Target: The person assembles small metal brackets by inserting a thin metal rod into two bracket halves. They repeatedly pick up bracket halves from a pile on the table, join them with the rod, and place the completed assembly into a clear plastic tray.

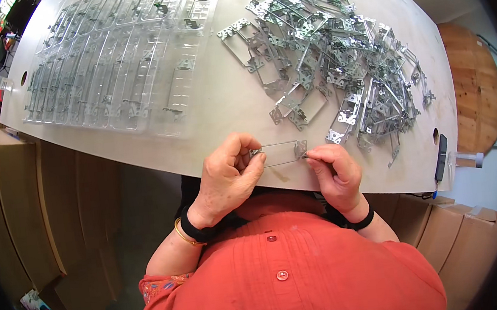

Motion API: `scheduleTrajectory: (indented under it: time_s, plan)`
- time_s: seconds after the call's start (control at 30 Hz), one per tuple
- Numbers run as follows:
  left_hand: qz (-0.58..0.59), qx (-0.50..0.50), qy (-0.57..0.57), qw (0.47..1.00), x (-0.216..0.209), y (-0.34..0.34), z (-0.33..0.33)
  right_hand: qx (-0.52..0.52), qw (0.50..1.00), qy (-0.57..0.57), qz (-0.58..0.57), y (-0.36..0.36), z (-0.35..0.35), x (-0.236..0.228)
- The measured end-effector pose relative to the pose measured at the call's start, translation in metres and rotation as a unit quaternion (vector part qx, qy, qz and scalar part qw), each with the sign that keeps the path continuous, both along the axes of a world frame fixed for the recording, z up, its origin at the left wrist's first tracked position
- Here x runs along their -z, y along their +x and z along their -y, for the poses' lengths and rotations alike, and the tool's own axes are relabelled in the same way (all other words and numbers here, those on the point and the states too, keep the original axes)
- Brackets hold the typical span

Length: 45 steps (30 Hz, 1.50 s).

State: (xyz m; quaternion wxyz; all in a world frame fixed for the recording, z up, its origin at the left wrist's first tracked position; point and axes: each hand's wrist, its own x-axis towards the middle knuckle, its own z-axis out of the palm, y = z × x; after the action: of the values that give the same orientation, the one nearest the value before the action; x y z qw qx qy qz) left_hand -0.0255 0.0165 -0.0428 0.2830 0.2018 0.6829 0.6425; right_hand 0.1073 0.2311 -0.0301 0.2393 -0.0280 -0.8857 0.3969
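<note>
Between my hands, over the near edge of the table, is a metal wire bracket (300, 149): two thin parallel rods joined to a small stamped plate at each end. My left hand (230, 171) pinches the plate at its left end between thumb and fingers. At the other end my right hand (338, 173) grips the corner of the right plate with its fingertips. Just beyond my right hand lies a large heap of similar metal brackets (322, 46), tangled together. To the far left, clear plastic trays (156, 125) hold rows of metal brackets in long slots.
The pale table (208, 108) curves round in front of me. Near its right edge lie a dark, narrow tool (441, 158) and a clear container (465, 160). Cardboard boxes (11, 207) stand at the left, more boxes (463, 242) at the lower right. A round wooden board (472, 85) stands beyond the right side.
</note>
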Motion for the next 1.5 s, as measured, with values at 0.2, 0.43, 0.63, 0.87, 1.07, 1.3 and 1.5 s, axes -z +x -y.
scheduleTrajectory:
  time_s: [0.2, 0.43, 0.63, 0.87, 1.07, 1.3, 1.5]
  plan:
    - [-0.015, -0.003, -0.002, 1.0, -0.002, 0.0, 0.0, -0.004, 1.0, 0.022, -0.006, -0.002, -0.001, -0.001]
    - [-0.018, -0.003, 0.001, 1.0, -0.004, -0.002, 0.001, 0.026, 0.999, -0.02, -0.03, 0.002, 0.001, 0.004]
    - [-0.006, -0.002, 0.014, 1.0, -0.004, -0.003, 0.002, 0.065, 0.994, -0.083, -0.007, 0.001, 0.007, 0.012]
    - [-0.017, 0.002, 0.009, 1.0, -0.001, -0.003, 0.003, 0.067, 0.994, -0.09, -0.013, -0.005, 0.01, 0.012]
    - [-0.022, 0.007, 0.006, 1.0, -0.002, -0.004, 0.003, 0.078, 0.994, -0.074, -0.002, -0.007, 0.011, 0.009]
    - [-0.009, 0.002, 0.009, 1.0, -0.002, -0.003, 0.001, 0.079, 0.997, -0.026, -0.006, -0.01, 0.01, 0.007]
    - [-0.027, 0.005, 0.011, 1.0, 0.0, -0.003, 0.003, 0.077, 0.996, -0.036, 0.006, -0.01, 0.011, 0.007]
